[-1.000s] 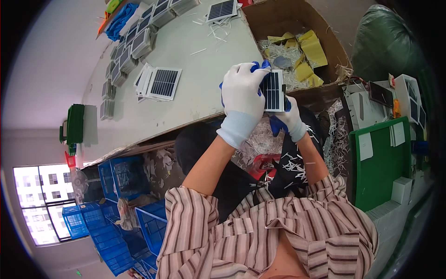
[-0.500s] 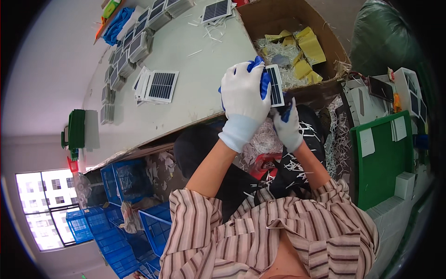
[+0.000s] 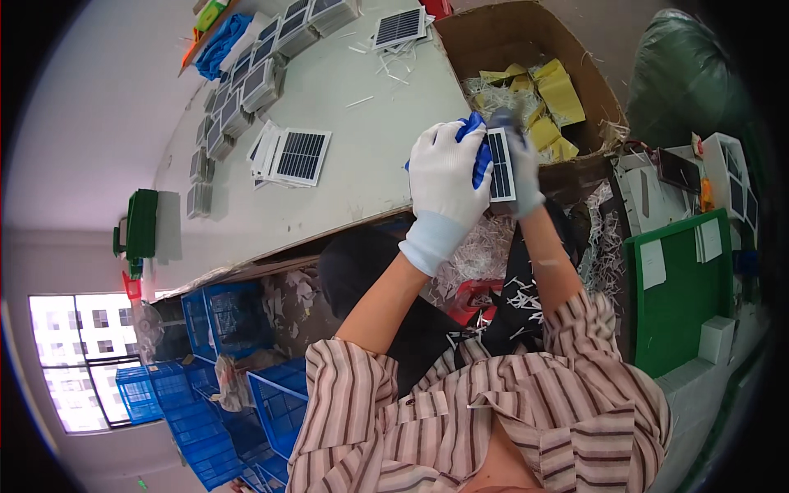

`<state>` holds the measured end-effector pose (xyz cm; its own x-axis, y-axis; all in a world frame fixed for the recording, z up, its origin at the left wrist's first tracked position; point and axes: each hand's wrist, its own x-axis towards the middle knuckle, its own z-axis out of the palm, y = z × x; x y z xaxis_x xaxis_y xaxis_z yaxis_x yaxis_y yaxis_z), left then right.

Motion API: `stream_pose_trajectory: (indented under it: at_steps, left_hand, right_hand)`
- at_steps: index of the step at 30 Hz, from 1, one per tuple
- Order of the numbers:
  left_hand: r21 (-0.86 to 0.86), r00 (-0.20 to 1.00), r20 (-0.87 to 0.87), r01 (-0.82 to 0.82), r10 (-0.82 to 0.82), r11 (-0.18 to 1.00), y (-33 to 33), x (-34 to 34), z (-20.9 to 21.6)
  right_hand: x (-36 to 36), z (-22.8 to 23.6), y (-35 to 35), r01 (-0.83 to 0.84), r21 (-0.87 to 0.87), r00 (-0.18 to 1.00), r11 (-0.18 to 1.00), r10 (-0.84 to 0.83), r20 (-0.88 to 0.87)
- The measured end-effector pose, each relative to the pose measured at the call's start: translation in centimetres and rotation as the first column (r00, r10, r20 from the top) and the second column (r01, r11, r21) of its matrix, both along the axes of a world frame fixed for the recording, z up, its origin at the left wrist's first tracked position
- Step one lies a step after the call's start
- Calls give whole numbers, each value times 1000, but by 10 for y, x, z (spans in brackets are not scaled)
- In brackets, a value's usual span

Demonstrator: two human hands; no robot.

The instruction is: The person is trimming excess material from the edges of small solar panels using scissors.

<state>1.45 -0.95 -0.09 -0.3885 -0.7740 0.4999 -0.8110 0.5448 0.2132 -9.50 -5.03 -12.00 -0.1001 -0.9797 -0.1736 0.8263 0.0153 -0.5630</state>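
Observation:
My left hand (image 3: 448, 168), in a white knit glove with blue coating, is closed around a small solar panel (image 3: 500, 164) with a white border and dark cells. It holds the panel just past the table's edge, above my lap. My right hand (image 3: 527, 168), also gloved, is at the panel's right long edge; motion smears its fingers, so its grip is unclear. White strips lie on my dark lap. On the white table (image 3: 362, 156) to the left are a loose pile of panels (image 3: 302, 156) and rows of stacked panels (image 3: 261, 85).
A cardboard box (image 3: 604, 94) of shredded strips and yellow pieces stands beyond my hands. More panels (image 3: 400, 27) lie at the table's far end. To the right are a green tray (image 3: 674, 304), a dark phone (image 3: 679, 169) and a large green bag (image 3: 686, 78). Blue crates (image 3: 193, 427) stand lower left.
My right hand has risen from below the panel to its right edge. My left hand, with the panel, has shifted slightly right and nearer; the whole view has also shifted a little.

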Motion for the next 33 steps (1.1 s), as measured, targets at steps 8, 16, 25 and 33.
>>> stream_pose_trajectory:
  at_steps: [8,16,25,33]
  left_hand:
    - [-11,863,-502,59,-56,998,14,2,3]
    - [268,889,-437,274,-137,924,55,-5,19]
    - [2,952,-80,298,-297,955,62,-15,21]
    - [304,937,-305,265,-171,915,76,-2,27]
  right_hand:
    - [-57,29,80,64,-263,912,963,-163,-375]
    - [-81,43,106,302,-199,803,932,-361,-475]
    - [-85,85,132,-48,-178,809,983,-66,-585]
    - [-105,56,125,88,-178,597,980,-194,-779]
